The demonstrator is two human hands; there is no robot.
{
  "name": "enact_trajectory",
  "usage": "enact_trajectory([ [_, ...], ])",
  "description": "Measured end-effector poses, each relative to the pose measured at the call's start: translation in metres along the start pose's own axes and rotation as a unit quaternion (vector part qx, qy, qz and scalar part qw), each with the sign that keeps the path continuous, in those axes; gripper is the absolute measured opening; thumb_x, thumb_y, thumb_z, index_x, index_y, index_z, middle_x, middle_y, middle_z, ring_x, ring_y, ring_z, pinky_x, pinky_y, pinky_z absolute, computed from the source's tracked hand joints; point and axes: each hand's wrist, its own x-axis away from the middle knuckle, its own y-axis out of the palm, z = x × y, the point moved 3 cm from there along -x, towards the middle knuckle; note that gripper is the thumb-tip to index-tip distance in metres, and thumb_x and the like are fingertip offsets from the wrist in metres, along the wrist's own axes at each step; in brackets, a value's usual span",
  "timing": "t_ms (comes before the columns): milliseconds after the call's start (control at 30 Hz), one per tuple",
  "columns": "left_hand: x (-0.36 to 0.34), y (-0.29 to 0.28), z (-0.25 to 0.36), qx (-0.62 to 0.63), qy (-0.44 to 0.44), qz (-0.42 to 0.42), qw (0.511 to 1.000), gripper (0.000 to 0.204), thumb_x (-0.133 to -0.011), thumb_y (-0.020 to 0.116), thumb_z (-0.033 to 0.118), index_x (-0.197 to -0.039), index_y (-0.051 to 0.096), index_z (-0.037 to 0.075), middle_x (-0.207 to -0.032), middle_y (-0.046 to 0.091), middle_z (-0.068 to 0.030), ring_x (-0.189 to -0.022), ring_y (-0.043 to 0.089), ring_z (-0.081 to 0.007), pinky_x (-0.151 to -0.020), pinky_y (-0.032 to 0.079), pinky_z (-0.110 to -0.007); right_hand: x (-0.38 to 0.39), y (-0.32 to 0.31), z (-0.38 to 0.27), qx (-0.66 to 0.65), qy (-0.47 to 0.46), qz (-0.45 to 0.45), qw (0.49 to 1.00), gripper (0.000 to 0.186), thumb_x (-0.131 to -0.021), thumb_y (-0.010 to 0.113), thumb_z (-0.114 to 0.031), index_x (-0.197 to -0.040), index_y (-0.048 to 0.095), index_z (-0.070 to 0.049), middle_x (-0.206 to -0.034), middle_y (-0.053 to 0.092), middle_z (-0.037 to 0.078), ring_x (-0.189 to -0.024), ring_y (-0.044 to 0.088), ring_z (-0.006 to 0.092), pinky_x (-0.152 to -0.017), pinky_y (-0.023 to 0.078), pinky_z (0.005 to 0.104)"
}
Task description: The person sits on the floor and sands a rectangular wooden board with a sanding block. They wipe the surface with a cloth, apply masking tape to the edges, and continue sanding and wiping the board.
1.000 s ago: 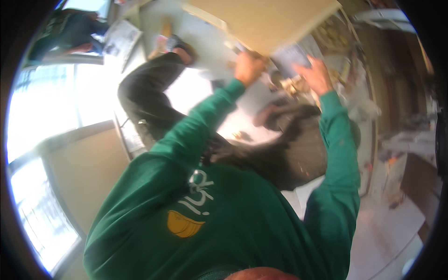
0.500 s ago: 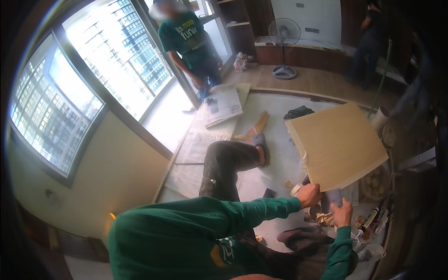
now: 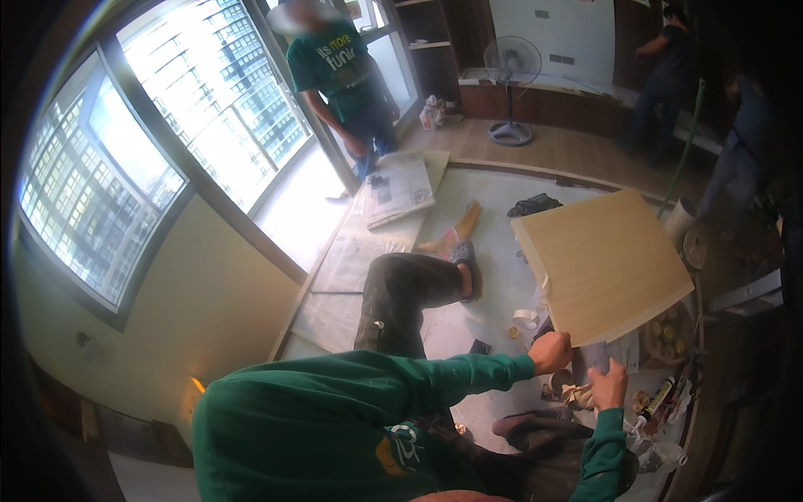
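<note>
My left hand (image 3: 550, 352) is closed at the near corner of a tan square sheet (image 3: 602, 259), gripping its edge. Just right of it my right hand (image 3: 608, 386) has fingers curled on a flat grey-lilac piece (image 3: 591, 358) below that corner. A white tape roll (image 3: 525, 319) lies above my left hand on the pale surface (image 3: 493, 360), near a small dark block (image 3: 480, 347). Crumpled paper (image 3: 575, 395) and a caulk tube (image 3: 659, 395) lie about my right hand. My left leg (image 3: 393, 293) is bent beside the sheet.
A co-worker (image 3: 339, 84) stands by the glass doors, above layered paper sheets (image 3: 401, 192). Two others (image 3: 657, 100) work at the back right. A standing fan (image 3: 510, 92) is on the wood floor behind a low raised edge (image 3: 535, 167). A green hose (image 3: 694, 125) runs at right.
The view has swung up from a blurred downward one, showing the room. Since half a second ago the tape roll shows apart from my left hand, farther up. A person at far right shows more clearly.
</note>
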Motion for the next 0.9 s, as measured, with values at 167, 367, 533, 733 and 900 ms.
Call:
enact_trajectory([
  [167,-0.008,-0.002,-0.001,0.043,-0.031,-0.035,0.998,0.018,-0.077,0.063,0.015,-0.073,0.065,-0.003,-0.075,0.066,-0.0251,-0.074,0.067,-0.0421,-0.066,0.052,-0.048,-0.004,0.0,0.011,-0.026,-0.01,-0.007,1.0,0.062,-0.075,0.077,-0.011,-0.125,0.056,0.018,-0.118,0.063,0.035,-0.113,0.063,0.0427,-0.1,0.048,0.0414],
  [367,-0.007,0.005,0.0,-0.037,0.072,-0.019,0.997,0.015,-0.078,0.061,0.014,-0.081,0.058,-0.001,-0.073,0.063,-0.0241,-0.07,0.063,-0.0453,-0.064,0.05,-0.052,-0.007,0.004,0.018,-0.016,-0.009,0.0,1.0,0.06,-0.075,0.077,-0.01,-0.124,0.056,0.018,-0.116,0.065,0.034,-0.109,0.065,0.0422,-0.096,0.049,0.0412],
  [533,-0.002,0.003,-0.001,-0.074,0.152,-0.029,0.985,0.021,-0.076,0.062,0.013,-0.087,0.055,-0.003,-0.07,0.062,-0.0254,-0.07,0.064,-0.0446,-0.06,0.05,-0.051,-0.003,-0.005,-0.007,-0.033,0.006,-0.043,0.999,0.051,-0.075,0.076,-0.009,-0.117,0.059,0.016,-0.109,0.066,0.034,-0.105,0.065,0.0447,-0.093,0.05,0.0435],
  [733,0.006,-0.009,0.008,-0.07,0.269,-0.012,0.961,0.017,-0.078,0.061,0.011,-0.086,0.051,0.001,-0.066,0.057,-0.0193,-0.065,0.063,-0.042,-0.056,0.049,-0.049,-0.002,0.008,0.008,-0.025,-0.039,0.003,0.999,0.042,-0.075,0.076,-0.012,-0.108,0.065,0.01,-0.1,0.067,0.033,-0.1,0.063,0.0491,-0.088,0.05,0.0487],
  [900,0.023,-0.014,0.029,0.005,0.342,-0.034,0.939,0.018,-0.081,0.068,0.016,-0.092,0.056,0.008,-0.075,0.057,-0.0131,-0.063,0.061,-0.0348,-0.055,0.049,-0.046,-0.004,0.031,0.02,0.005,-0.083,-0.024,0.996,0.04,-0.077,0.073,-0.014,-0.109,0.066,0.008,-0.102,0.067,0.033,-0.1,0.065,0.0468,-0.086,0.051,0.0491],
])
